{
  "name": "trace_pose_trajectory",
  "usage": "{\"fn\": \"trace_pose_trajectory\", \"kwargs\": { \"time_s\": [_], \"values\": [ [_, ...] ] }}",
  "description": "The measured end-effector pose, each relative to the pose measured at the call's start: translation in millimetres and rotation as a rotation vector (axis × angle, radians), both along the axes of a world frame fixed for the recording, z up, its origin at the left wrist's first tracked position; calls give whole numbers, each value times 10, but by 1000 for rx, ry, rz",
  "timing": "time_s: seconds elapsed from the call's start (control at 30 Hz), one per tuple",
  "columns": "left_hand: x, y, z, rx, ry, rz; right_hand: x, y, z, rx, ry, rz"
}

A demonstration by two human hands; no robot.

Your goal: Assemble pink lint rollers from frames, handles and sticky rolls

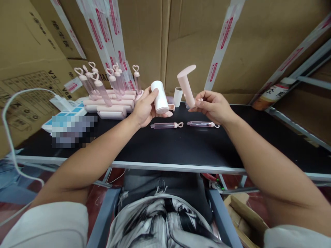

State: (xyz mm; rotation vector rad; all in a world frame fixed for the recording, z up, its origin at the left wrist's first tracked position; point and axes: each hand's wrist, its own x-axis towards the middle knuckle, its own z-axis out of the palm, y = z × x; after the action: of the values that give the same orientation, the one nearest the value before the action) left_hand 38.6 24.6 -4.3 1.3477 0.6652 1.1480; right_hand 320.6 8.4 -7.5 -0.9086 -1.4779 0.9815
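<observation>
Lying nearby are two tubes [162,126] — left grip [144,108] clasps a white cylinder [160,98], right grip [214,106] a disc-ended pink cylinder [186,89].

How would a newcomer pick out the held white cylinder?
Find the black table, then the left hand above it. The white cylinder is in that hand's grip. Unlike the open-topped white tube farther back, it is hand-held.

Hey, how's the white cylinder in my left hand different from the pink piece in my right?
The white cylinder is thicker; the pink piece has a slimmer shaft. The white cylinder is straight-sided, while the pink piece widens into a broad flat top. Both lean, tops toward the left.
</observation>
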Motion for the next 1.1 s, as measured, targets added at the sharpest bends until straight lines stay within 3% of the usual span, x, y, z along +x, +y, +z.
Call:
{"fn": "trace_pose_trajectory", "kwargs": {
  "time_s": [0.27,0.43,0.67,0.9,1.1],
  "values": [
    [-16,25,-44,168,45,29,-145,-13,-58,142,-12,-187],
    [-62,122,-110,270,126,21,-115,-39,-28,146,-273,-270],
    [-84,131,-132,312,172,-19,-140,-165,-29,304,-506,-476],
    [-31,42,-123,265,145,-66,-265,-260,34,237,-377,-399],
    [71,-82,-162,199,165,-80,-343,-284,-41,246,-460,-445]
  ]
}}
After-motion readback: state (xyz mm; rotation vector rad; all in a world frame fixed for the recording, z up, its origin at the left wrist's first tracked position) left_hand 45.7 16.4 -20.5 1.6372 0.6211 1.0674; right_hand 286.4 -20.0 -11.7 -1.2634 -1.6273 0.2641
